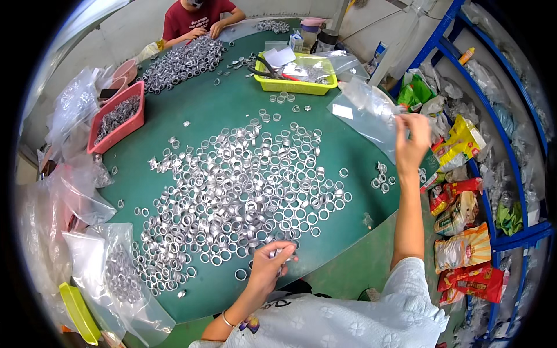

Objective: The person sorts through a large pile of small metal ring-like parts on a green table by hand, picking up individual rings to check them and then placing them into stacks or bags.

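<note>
Hundreds of silver rings (238, 209) lie loosely heaped across the middle of the green table (197, 104), spreading to its near left. The left hand (272, 265), at the near edge of the heap, is curled around a few of them. On the right, the right hand (413, 139) has its fingertips drawn together over a clear plastic bag (371, 119); whether it grips the bag cannot be told. A yellow tray (296, 87) stands beyond, and a red bin (122, 132) at the far left.

Pale wall (139, 26), green floor (360, 261), blue-framed shelving (519, 236), green-topped table (235, 104)
</note>
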`<state>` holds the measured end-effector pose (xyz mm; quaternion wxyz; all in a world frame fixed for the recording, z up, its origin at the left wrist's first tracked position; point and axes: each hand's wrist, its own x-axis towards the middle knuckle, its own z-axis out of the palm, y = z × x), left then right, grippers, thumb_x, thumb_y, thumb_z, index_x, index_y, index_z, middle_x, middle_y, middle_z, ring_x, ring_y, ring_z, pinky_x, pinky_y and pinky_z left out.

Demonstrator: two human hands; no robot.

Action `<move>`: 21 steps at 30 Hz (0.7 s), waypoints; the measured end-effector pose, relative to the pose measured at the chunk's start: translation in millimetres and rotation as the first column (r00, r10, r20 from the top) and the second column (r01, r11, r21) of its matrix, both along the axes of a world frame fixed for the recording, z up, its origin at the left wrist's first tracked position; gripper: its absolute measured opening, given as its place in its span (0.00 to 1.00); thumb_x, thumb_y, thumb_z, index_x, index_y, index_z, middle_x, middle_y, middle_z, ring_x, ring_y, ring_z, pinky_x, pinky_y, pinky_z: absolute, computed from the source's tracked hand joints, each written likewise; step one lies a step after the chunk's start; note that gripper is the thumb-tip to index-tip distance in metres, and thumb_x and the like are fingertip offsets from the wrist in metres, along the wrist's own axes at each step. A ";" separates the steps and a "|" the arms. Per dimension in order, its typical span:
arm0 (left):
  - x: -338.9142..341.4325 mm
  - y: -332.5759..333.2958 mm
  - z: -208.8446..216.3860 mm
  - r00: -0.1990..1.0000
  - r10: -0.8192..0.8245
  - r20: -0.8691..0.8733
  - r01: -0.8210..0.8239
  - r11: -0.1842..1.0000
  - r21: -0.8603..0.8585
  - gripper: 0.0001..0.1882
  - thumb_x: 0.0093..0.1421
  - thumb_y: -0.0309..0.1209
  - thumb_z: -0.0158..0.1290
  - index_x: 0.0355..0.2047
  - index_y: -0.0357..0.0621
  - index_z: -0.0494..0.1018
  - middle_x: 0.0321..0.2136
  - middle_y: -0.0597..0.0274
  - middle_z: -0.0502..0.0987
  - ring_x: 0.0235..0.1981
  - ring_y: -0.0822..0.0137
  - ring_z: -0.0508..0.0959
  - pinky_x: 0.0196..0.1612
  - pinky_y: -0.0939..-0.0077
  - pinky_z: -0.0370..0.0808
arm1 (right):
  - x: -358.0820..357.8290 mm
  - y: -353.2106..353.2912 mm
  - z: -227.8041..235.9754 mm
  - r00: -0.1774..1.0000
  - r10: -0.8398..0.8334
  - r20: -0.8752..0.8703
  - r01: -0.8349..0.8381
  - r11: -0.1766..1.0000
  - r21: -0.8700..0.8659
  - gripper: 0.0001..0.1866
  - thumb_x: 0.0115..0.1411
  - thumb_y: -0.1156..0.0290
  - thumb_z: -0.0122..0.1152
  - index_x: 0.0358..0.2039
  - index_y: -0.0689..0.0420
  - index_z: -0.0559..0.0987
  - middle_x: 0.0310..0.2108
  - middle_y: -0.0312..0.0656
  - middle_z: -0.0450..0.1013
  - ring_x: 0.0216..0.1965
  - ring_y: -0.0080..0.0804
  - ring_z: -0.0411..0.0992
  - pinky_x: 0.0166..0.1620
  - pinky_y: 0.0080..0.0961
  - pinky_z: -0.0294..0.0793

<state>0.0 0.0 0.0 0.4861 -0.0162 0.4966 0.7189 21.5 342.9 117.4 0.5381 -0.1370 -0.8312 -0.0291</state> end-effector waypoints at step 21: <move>4.6 -2.0 -1.1 0.996 -0.005 -0.091 0.004 1.000 -0.003 0.08 0.57 0.29 0.55 0.33 0.37 0.75 0.28 0.61 0.76 0.23 0.74 0.75 0.16 0.87 0.61 | 20.8 7.1 -111.7 0.923 -0.014 0.385 0.045 0.996 -0.072 0.06 0.50 0.73 0.60 0.22 0.61 0.73 0.26 0.48 0.67 0.33 0.48 0.65 0.37 0.40 0.62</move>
